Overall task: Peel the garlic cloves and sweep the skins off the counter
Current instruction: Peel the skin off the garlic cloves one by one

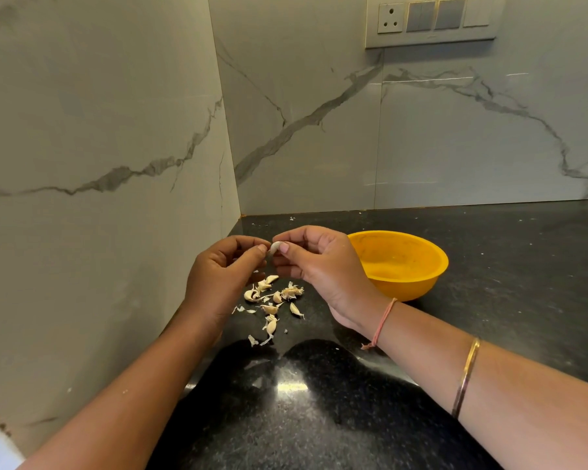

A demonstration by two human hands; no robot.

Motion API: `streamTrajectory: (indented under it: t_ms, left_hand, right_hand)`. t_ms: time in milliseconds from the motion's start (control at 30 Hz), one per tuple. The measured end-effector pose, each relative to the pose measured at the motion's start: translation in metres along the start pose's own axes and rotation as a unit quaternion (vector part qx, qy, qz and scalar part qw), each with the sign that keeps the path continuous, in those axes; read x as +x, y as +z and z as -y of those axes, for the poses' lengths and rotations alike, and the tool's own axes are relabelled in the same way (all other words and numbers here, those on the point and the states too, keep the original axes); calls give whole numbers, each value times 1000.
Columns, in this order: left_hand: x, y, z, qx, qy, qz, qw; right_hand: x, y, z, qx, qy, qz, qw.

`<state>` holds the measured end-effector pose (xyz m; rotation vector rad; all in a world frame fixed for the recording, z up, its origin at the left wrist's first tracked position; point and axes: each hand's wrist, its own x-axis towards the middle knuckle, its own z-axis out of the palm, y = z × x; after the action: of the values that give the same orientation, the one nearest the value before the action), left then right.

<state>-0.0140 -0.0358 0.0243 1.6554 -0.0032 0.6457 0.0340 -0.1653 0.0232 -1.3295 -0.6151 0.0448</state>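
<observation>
Clove [274, 247] being pinched above the counter [489, 266].
It is being gripped by fingertips of left hand [223, 276] and right hand [319, 262]; a slip is arguably being risked, dropping it among skins [291, 292] at 6 o'clock.

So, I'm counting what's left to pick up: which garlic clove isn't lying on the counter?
The whitish clove held up in the air above the pile, left of the yellow bowl; every other clove lies on the black counter.

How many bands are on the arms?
2, both on the right arm: a pink thread at the wrist, a gold bangle farther up the forearm. Others may be hidden.
</observation>
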Motion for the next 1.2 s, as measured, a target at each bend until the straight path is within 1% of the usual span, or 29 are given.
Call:
streamTrajectory:
  t_ms: [100, 200, 333, 433, 700, 833, 967, 1067, 1200]
  left_hand:
    - [-2, -1, 1, 67, 41, 4, 997]
    - [-3, -2, 2, 131, 74, -12, 989]
    - [-2, -3, 3, 161, 82, -17, 983]
    - [-1, -3, 4, 166, 79, -17, 983]
    - [1, -2, 6, 178, 66, -35, 981]
    - [2, -2, 7, 152, 47, -30, 987]
    - [4, -2, 7, 82, 3, -61, 995]
    - [4, -2, 4, 31, -1, -80, 996]
    - [3, -2, 4, 50, 25, -31, 998]
  right_hand:
    - [1, 1, -2, -60, -26, -14, 998]
    - [2, 2, -5, -138, -61, -21, 988]
    - [3, 2, -8, -215, -102, -30, 971]
    - [3, 2, -9, -232, -110, -32, 966]
    - [3, 3, -10, -234, -116, -24, 965]
    - [3, 3, -7, -196, -91, -18, 976]
    - [0, 2, -2, -64, -20, -5, 998]
    - [1, 1, -1, 14, 20, 0, 1000]
    - [1, 1, 0, 42, 39, 1, 998]
